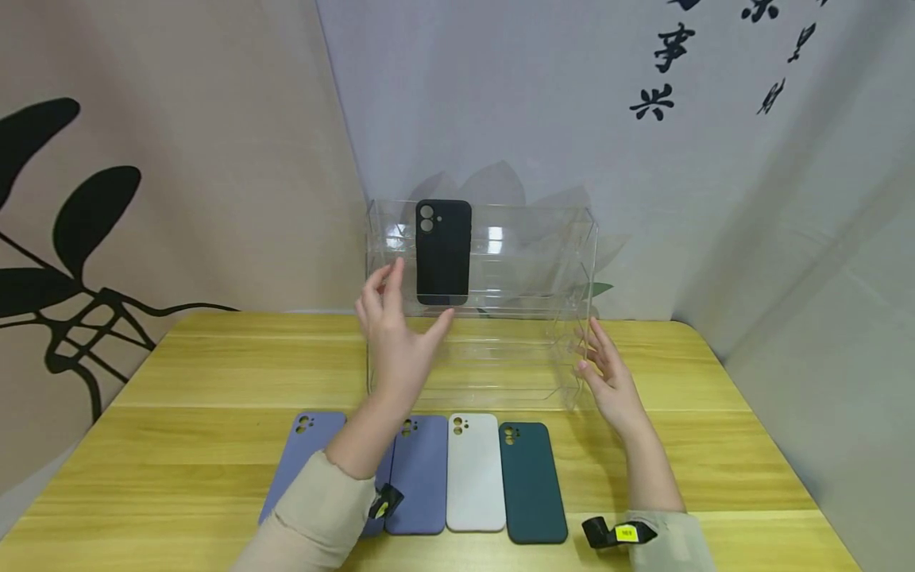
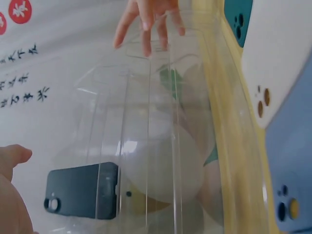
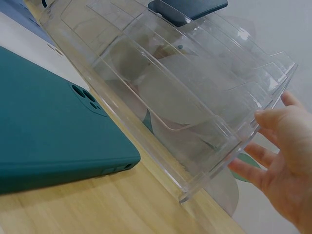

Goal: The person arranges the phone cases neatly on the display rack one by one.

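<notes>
A clear tiered display rack (image 1: 525, 302) stands on the table, with a black phone case (image 1: 443, 254) upright in its upper tier, left of centre. My left hand (image 1: 396, 342) is raised before the rack, left of and below that case, fingers and thumb spread and holding nothing. At the rack's right side is my right hand (image 1: 611, 385); its thumb and fingertips rest at the side panel's edge, the fingers loosely extended. Nearer me lie a white phone case (image 1: 475, 473), a dark green phone case (image 1: 532, 485) and purple-blue phone cases (image 1: 418, 477), partly hidden by my left forearm.
The wooden table (image 1: 715, 445) reaches back to a pale cloth backdrop (image 1: 500, 95) close behind the rack. Dark plant shapes (image 1: 96, 214) and black characters (image 1: 672, 48) are printed on the cloth. Black straps are visible at both sleeves.
</notes>
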A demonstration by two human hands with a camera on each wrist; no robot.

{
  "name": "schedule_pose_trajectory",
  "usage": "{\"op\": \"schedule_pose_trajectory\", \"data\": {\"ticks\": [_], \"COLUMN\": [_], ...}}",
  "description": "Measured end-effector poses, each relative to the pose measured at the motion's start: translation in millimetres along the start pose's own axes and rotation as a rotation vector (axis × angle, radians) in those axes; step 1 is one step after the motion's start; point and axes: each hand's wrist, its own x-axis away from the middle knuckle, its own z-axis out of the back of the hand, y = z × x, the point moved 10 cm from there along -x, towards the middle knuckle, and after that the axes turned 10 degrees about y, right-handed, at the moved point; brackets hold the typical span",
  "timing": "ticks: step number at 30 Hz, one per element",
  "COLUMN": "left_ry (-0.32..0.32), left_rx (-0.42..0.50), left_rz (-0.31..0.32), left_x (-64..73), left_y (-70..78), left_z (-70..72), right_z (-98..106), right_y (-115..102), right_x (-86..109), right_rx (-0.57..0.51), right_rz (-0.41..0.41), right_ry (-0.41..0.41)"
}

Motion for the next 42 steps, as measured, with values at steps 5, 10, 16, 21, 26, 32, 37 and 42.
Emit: {"op": "schedule_pose_trajectory", "data": {"ticks": [5,10,16,21,26,32,37,42], "left_ry": [-0.033,-0.065,-0.114,-0.158,-0.198,-0.276,-0.345,-0.429], "left_rx": [-0.012,-0.06,-0.133,-0.202,-0.259,-0.296,-0.335,-0.383], "left_rz": [0.03,0.043,0.075,0.103,0.134,0.199,0.238,0.3], "left_x": [13.5,27.6,43.0,55.5,64.6,72.6,82.7,95.3], "left_y": [-6.3,-17.0,-34.8,-50.6,-67.7,-90.0,-106.2,-124.5], "left_z": [23.5,45.3,71.3,92.1,109.4,121.1,126.0,127.1], "right_z": [-1,-1,-1,0,1,1,1,1], "right_y": [-1,-1,3,3,2,3,4,5], "right_x": [0.5,0.3,-0.7,-1.4,-2.0,-1.8,-1.2,-0.5], "right_rx": [-0.021,-0.021,-0.01,-0.01,-0.012,-0.02,-0.02,-0.012], "right_rz": [0.002,-0.006,-0.024,-0.02,-0.009,-0.016,-0.031,-0.045], "right_ry": [-0.003,-0.002,0.003,0.008,0.009,0.008,0.006,0.005]}}
